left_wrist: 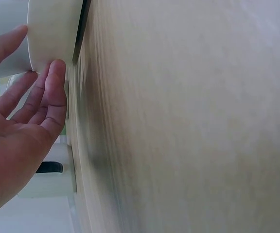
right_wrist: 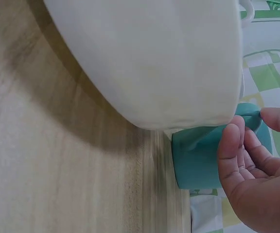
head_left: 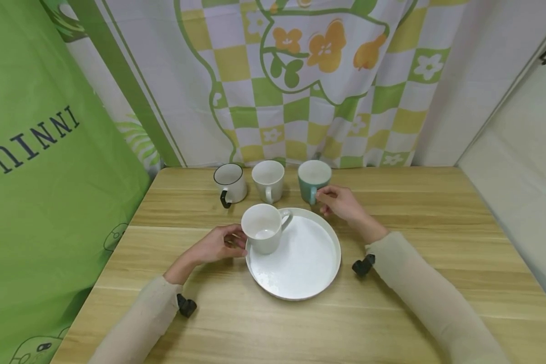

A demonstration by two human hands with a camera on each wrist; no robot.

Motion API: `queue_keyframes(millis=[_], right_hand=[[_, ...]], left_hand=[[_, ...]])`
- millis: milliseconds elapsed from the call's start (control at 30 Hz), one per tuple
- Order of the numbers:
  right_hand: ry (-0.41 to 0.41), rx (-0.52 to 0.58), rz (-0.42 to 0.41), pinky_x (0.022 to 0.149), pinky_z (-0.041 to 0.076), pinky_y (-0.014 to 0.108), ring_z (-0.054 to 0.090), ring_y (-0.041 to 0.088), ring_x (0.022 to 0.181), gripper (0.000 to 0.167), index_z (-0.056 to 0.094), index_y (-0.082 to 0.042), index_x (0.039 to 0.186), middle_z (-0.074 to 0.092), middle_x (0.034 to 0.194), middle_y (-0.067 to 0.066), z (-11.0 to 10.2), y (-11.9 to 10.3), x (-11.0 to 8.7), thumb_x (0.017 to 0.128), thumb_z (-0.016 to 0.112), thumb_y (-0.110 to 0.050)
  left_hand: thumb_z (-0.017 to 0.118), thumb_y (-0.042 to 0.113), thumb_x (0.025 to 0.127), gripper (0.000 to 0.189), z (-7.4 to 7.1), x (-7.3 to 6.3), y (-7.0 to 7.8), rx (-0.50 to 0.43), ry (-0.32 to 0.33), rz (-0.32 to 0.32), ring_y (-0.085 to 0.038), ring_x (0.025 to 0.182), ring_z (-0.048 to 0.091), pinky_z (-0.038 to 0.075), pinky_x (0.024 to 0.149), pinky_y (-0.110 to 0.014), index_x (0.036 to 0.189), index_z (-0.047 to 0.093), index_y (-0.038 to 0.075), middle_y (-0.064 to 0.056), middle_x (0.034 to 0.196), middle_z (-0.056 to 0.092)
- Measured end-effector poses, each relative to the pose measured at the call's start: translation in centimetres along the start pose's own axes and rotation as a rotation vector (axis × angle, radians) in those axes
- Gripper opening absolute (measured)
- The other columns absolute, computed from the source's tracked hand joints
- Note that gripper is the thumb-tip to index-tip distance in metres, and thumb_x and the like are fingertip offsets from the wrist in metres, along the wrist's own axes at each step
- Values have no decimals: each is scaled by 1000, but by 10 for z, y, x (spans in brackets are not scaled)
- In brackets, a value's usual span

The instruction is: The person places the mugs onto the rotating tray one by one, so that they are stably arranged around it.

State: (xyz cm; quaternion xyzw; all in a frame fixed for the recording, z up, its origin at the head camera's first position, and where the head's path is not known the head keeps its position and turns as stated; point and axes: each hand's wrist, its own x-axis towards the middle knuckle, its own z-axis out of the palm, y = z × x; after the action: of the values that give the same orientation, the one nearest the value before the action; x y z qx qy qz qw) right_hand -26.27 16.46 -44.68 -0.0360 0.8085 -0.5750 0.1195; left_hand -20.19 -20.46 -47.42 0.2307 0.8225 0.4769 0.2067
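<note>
A round white tray [head_left: 300,263] lies on the table, and a pale grey-white mug [head_left: 263,230] stands upright at its left side with its handle pointing right. My left hand [head_left: 220,243] is beside that mug, its loosely bent fingers at the tray's left rim; contact with the mug is unclear. Behind the tray stands a teal mug [head_left: 306,189], white inside. Its handle is pinched between the thumb and fingers of my right hand [head_left: 341,203]. In the right wrist view, the teal mug [right_wrist: 198,158] shows behind the tray's wall, partly covered by my fingers [right_wrist: 230,150].
Left of the teal mug stand a white mug [head_left: 268,179] and a white mug with a black rim and black handle [head_left: 231,184]. Wooden tabletop [head_left: 414,242] surrounds them. A checkered curtain [head_left: 300,111] hangs along the back edge, with green fabric [head_left: 50,202] on the left.
</note>
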Motion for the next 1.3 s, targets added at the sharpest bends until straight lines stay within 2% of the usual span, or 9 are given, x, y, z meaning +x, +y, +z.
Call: queue_keyframes(millis=[200,400,600,967,1133,1300], right_hand=[[-16,-28,19,78,58,33,61,14,76,38,60,3,123,64,101,18,-1,-3,0,102,58,-29],[-29,-36,2,73,57,29,60,14,76,34,62,3,119,64,90,11,0,-4,1,102,57,-26],[-38,-32,-15,70,56,27,60,14,74,33,61,6,117,64,85,9,-1,-3,0,103,55,-23],[-33,9,17,73,57,26,61,12,79,33,56,6,122,61,106,16,-12,2,-6,105,50,-21],[-14,0,33,75,57,30,61,12,78,35,58,5,119,62,102,15,-14,1,-5,104,53,-27],[-5,-12,20,73,56,27,60,11,76,39,60,5,117,63,96,10,-14,1,-5,103,56,-30]], left_hand=[[81,12,83,49,0,0,1,-3,7,5,-25,103,68,57,87,-27,126,59,3,-17,117,66],[81,11,83,50,0,0,0,-16,8,2,-27,104,68,58,87,-27,126,58,3,-17,116,66],[80,11,84,50,0,-1,-2,-36,5,-7,-28,105,67,58,86,-28,128,57,2,-18,117,65],[80,12,84,53,0,-1,-4,-40,-1,-8,-26,106,68,58,87,-28,130,57,3,-18,118,65],[81,12,83,52,1,-1,-3,-41,-2,-10,-27,106,68,58,87,-28,129,57,3,-18,118,65],[80,11,83,52,1,-1,-3,-40,2,-12,-28,105,68,58,87,-28,129,57,3,-18,118,65]])
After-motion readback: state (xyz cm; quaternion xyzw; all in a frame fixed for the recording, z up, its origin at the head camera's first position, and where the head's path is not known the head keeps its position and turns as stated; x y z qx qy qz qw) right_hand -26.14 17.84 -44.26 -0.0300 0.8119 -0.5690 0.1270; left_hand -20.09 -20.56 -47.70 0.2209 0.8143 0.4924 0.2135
